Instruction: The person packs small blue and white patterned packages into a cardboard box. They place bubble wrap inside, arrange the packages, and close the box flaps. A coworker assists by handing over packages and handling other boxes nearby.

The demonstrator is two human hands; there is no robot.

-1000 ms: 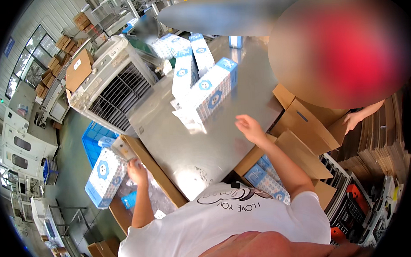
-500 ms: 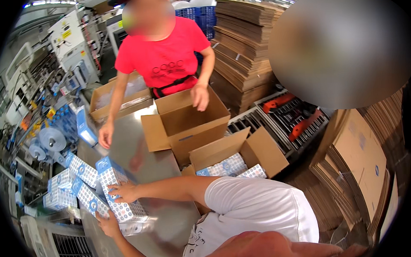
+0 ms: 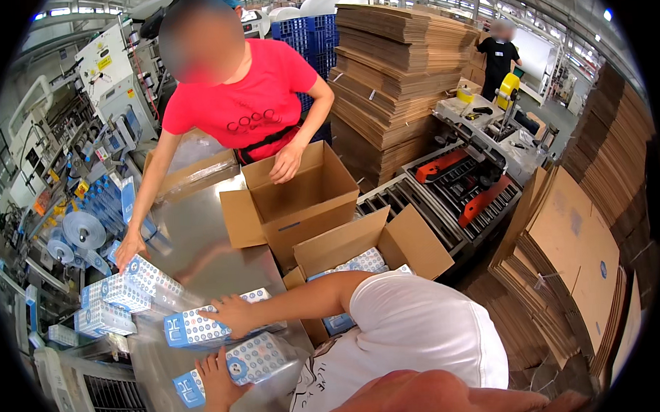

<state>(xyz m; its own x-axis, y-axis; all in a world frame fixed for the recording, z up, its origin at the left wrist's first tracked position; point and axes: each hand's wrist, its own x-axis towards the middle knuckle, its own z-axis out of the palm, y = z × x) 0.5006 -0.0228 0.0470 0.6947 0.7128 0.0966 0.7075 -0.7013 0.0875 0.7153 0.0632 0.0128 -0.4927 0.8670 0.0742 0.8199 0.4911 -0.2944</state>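
Note:
My right hand (image 3: 233,315) grips a long blue-and-white patterned pack (image 3: 196,328) from above, fingers bent over its side. Nearer to me, my left hand (image 3: 218,383) holds a second such pack (image 3: 259,357), its fingers over the near side. Both packs lie side by side on the metal table (image 3: 200,229), blue ends pointing left. Just right of them, an open carton (image 3: 346,250) contains more of these packs, partly hidden by my right arm. At the table's left edge stand several like packs (image 3: 105,318), touched by a co-worker's hand (image 3: 131,249).
Across the table a person in a red shirt (image 3: 268,88) rests the other hand over an open, empty-looking carton (image 3: 301,221). Machinery (image 3: 84,229) lines the left. A roller conveyor with red parts (image 3: 467,187) and stacks of flat cardboard (image 3: 391,80) stand to the right.
Both my hands have drawn their packs right, away from the others and toward me. The co-worker has leaned left and now touches the packs at the table's edge.

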